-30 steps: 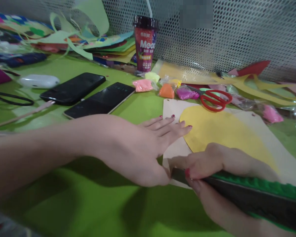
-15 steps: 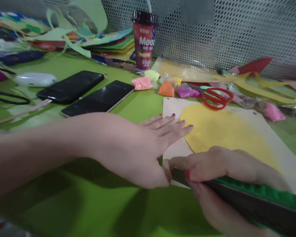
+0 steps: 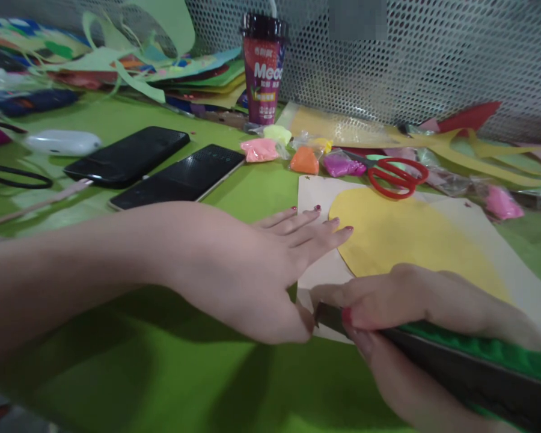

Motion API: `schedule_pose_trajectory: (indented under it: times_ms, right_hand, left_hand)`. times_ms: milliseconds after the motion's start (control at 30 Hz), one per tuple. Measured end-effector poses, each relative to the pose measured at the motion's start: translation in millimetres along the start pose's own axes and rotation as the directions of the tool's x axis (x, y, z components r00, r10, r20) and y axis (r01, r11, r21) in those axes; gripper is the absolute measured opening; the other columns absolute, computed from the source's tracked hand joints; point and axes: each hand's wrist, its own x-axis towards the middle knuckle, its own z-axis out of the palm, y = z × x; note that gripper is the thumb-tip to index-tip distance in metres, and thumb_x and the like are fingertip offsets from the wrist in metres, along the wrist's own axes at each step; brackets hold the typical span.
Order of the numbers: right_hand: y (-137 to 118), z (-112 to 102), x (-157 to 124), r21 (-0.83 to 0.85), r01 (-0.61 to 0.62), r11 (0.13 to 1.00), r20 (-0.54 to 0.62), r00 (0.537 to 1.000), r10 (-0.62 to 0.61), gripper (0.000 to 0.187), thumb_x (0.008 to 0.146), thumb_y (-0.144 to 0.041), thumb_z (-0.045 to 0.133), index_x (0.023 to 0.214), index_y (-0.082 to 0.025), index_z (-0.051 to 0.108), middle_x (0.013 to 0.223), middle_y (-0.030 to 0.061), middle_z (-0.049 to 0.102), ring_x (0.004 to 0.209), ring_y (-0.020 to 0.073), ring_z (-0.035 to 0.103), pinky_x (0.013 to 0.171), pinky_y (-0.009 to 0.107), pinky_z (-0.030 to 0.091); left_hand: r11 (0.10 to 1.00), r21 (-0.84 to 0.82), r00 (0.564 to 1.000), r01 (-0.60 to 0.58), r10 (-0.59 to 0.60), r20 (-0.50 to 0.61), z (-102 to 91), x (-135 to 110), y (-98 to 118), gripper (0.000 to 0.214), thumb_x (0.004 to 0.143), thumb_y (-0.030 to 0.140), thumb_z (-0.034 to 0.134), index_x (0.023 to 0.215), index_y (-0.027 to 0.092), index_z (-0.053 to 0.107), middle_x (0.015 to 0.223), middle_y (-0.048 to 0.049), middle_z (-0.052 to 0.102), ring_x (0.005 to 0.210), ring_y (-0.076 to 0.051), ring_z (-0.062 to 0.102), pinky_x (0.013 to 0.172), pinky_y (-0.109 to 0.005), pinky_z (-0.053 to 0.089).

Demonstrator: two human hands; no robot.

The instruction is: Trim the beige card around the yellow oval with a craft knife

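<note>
The green-ridged black tool (image 3: 469, 370) edged rightward, right hand (image 3: 410, 297) gripping, left hand (image 3: 256, 270) spread.

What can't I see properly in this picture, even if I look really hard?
Head view: the back end of the green-and-black tool, cut off by the right edge.
Head view: part of the lower rim of the yellow shape, hidden by the right hand.
Head view: the tiniest writing on the cup, too small and blurry to read.
</note>
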Motion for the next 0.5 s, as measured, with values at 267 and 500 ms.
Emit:
schedule_pose_trajectory:
  times_ms: [267,500]
  right_hand:
    - [-2.0,0.0,1.1,0.017,-0.055,0.998,-0.051,0.997,0.056,0.017,0.074,-0.01,0.051,0.078,-0.027,0.053,0.061,-0.0053,0.064,0.038,0.0095,0.056,0.03,0.018,0.041]
    - [-1.5,0.0,0.0,0.023,0.013,1.0,-0.052,0.999,-0.012,0.016,0.072,-0.009,0.049,0.076,-0.025,0.051,0.06,-0.0063,0.063,0.045,0.0104,0.061,0.032,0.016,0.041]
  left_hand:
    - [1.0,0.003,0.999,0.002,-0.002,0.039,-4.5,-1.4,-0.5,0.086,0.085,0.063,0.031,0.146,0.018,-0.008,0.151,0.0016,-0.019,0.139,-0.028,-0.014,0.114,-0.047,0.006]
    - [1.0,-0.02,0.999,-0.017,0.018,0.028,-7.7,-2.1,0.2,0.086,0.085,0.05,0.042,0.146,0.014,-0.006,0.152,-0.0045,-0.013,0.139,-0.032,-0.01,0.112,-0.05,0.01]
